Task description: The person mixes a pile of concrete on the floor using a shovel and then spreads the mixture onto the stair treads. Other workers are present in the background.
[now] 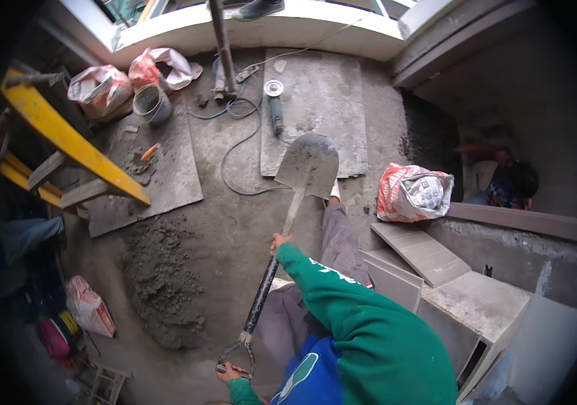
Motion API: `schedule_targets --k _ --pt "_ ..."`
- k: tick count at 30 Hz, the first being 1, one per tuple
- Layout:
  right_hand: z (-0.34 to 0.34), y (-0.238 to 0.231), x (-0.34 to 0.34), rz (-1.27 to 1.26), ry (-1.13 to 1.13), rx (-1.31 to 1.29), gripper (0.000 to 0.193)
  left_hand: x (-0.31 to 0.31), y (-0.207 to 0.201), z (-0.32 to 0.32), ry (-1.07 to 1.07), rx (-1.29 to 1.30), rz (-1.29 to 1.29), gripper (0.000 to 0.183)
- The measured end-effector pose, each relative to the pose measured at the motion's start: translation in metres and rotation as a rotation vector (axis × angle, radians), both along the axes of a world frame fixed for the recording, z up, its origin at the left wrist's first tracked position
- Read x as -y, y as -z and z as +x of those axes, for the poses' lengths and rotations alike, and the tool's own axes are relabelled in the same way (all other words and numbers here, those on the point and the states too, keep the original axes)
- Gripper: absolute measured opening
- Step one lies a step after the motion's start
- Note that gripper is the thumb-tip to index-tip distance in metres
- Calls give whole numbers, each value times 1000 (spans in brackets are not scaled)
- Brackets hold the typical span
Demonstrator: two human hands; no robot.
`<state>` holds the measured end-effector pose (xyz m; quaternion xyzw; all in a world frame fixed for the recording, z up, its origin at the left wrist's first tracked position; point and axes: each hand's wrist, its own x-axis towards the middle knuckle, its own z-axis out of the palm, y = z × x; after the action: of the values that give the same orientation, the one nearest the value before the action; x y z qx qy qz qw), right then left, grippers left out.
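Observation:
I hold a shovel (pixel 259 293) slantwise in front of my legs. My left hand (pixel 232 371) is closed round its D-shaped grip at the lower end. Farther up, my right hand (pixel 280 241) wraps the shaft close to where the black part meets the bare grey part. The rounded metal blade (pixel 312 162) points away from me over the near edge of a grey board (pixel 332 88); no load shows on it. To the left of the shaft lies a heap of dark wet mortar (pixel 163 283) on the floor.
An angle grinder (pixel 275 108) and its cord lie ahead. A yellow ladder (pixel 72 135), a bucket (pixel 152 104) and cement bags (pixel 99 88) stand at left. On the right are an opened bag (pixel 415 192), stacked tiles (pixel 420 253) and a person (pixel 504 179) low in a recess.

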<state>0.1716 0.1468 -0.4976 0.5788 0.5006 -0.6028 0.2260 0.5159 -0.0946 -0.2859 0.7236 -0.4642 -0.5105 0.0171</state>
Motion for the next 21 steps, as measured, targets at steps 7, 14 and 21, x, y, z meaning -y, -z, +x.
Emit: schedule_targets --k 7,14,21 --pt "162 -29 126 132 -803 130 21 -31 -92 199 -607 28 120 16" --pt "257 15 147 187 -1213 267 29 -205 -114 244 -1067 196 90 21" --pt "276 26 179 107 -1477 229 15 -291 -91 212 -1555 140 233 13"
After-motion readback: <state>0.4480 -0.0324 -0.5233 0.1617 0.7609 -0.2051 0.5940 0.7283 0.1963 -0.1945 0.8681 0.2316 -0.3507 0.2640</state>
